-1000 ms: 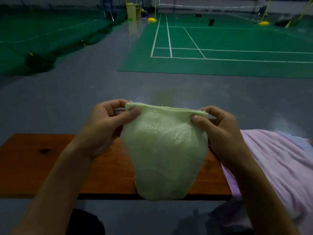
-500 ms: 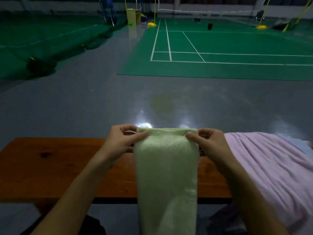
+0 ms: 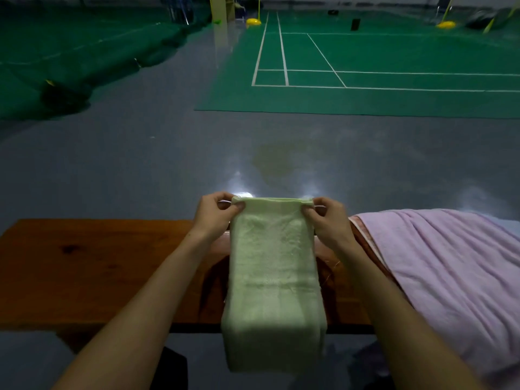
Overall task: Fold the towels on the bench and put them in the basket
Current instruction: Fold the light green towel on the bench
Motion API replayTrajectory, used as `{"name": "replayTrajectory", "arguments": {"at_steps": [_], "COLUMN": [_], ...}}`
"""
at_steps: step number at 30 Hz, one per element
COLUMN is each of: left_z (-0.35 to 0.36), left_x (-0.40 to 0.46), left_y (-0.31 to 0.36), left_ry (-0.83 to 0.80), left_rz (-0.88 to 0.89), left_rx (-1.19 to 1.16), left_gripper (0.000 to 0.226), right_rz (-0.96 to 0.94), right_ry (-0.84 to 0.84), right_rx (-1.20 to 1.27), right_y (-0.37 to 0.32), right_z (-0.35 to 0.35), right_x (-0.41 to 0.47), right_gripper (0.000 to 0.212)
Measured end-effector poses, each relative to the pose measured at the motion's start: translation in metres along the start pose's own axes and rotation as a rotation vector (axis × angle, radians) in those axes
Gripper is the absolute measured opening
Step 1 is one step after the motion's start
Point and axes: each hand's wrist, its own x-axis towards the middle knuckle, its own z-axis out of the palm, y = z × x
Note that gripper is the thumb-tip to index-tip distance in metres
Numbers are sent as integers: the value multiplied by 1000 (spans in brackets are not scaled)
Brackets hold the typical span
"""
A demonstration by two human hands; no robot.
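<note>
A pale green towel (image 3: 273, 277) hangs as a long folded strip over the middle of the brown wooden bench (image 3: 92, 271), its lower end dropping past the bench's near edge. My left hand (image 3: 216, 213) pinches its top left corner and my right hand (image 3: 327, 220) pinches its top right corner, both above the bench's far edge. A large pink towel (image 3: 450, 263) lies spread over the right part of the bench. No basket is in view.
Grey floor stretches beyond the bench, with a green badminton court (image 3: 365, 68) further back. A green net or tarp (image 3: 70, 66) lies bunched at the far left. Yellow post bases (image 3: 253, 21) stand by the court.
The green towel has gone from a bunched pouch held high to a flat strip stretched between my hands. Both hands have lowered and moved out over the bench.
</note>
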Motion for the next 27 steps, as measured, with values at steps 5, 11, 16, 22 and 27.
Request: {"name": "replayTrajectory", "arguments": {"at_steps": [5, 11, 16, 22, 27], "left_z": [6, 1, 1, -9, -6], "left_x": [21, 19, -17, -82, -138], "left_y": [-18, -21, -2, 8, -2], "left_ry": [145, 190, 5, -355, -422], "left_rz": [27, 105, 168, 214, 257], "left_rx": [121, 369, 390, 687, 957], "left_gripper": [13, 23, 12, 18, 44], "right_rz": [-37, -30, -171, -223, -208], "right_ry": [-8, 15, -15, -346, -526], "right_rx": [-91, -268, -402, -529, -650], "right_y": [11, 20, 2, -12, -9], "right_z": [21, 20, 9, 0, 0], "right_x": [23, 22, -12, -89, -148], "right_gripper": [13, 35, 32, 32, 50]}}
